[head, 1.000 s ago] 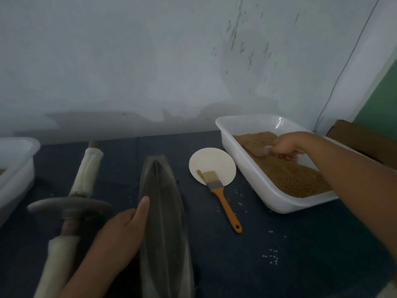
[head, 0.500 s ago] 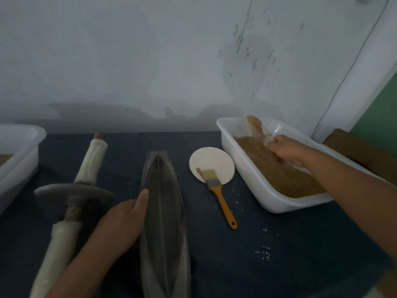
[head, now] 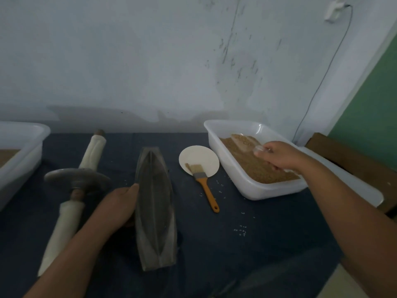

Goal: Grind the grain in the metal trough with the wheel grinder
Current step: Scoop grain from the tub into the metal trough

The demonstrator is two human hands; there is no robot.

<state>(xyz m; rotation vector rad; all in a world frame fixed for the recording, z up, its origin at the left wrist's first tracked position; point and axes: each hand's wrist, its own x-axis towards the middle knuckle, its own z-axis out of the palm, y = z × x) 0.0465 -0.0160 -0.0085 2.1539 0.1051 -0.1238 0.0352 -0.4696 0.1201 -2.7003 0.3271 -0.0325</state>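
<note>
Grinding set, loading stage — metal trough (head: pixel 155 209) not yet charged.

The trough lies lengthwise on the dark cloth (head: pixel 279 244), its channel showing no grain. The left hand (head: pixel 120 205) is laid flat against its left wall with the fingers together, probably to keep the narrow vessel from shifting while it is filled. The wheel grinder (head: pixel 77 179) rests just left of that hand, untouched and within reach for the next step. The grain (head: pixel 262 171) sits in the white tub (head: pixel 253 190) to the right. There the right hand (head: pixel 277 157) grips the handle of a clear scoop (head: pixel 245 141), which holds a load just above the heap. A brush (head: pixel 204 181) lies half across a white disc (head: pixel 199 158) between trough and tub — likely for sweeping up strays. A second tub (head: pixel 21 136) stands at far left.
</note>
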